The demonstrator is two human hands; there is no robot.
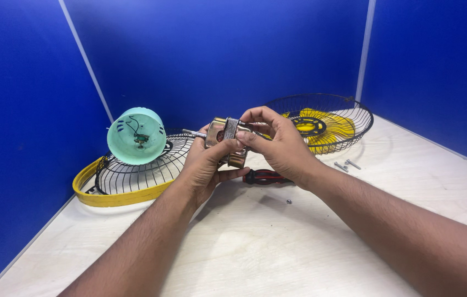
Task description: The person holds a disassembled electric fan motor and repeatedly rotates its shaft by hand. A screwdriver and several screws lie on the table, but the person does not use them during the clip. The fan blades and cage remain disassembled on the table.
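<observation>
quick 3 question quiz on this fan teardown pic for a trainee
1. True or false: both hands grip the metal motor above the table.
2. Where does the yellow fan blade lie? A) in the right wire guard B) on the green housing C) in the left hand
3. What lies on the table under the hands?

Key
1. True.
2. A.
3. A red and black screwdriver.
</observation>
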